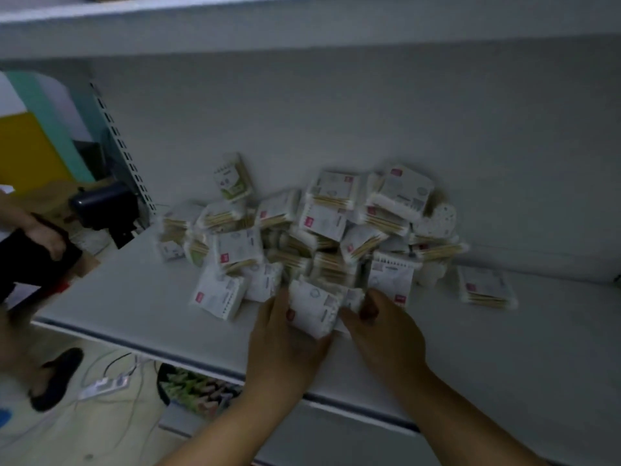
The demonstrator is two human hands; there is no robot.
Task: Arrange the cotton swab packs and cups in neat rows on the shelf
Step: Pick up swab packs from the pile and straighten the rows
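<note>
White film-wrapped cotton swab packs [322, 237] lie in a loose, unsorted heap at the middle of the grey shelf [134, 297], against its back panel. No rows are formed. One stray pack [485, 290] sits apart to the right of the heap, and one upright pack [232, 178] leans at the back left. A round spotted item [437, 220] at the heap's right edge may be a cup; blur prevents confirmation.

Head view, handling assessment: the packs appear light and small, with slick wrapping over stiff wooden sticks. They are judged likely to slide on one another and hard to crush. The flat faces or the two short ends offer the best hold.

Head view, hands: both forearms reach in from below, palms turned inward. The left hand [285, 344] curls round the left side of the front pack [312, 311] at the heap's near edge. The right hand [383, 327] grips the same pack's right end, thumb against it and fingers bent. Whether those fingers also catch a second pack behind cannot be told.

Off-task: another person's hand [43, 237] and sandalled foot [57, 378] show at far left.
</note>
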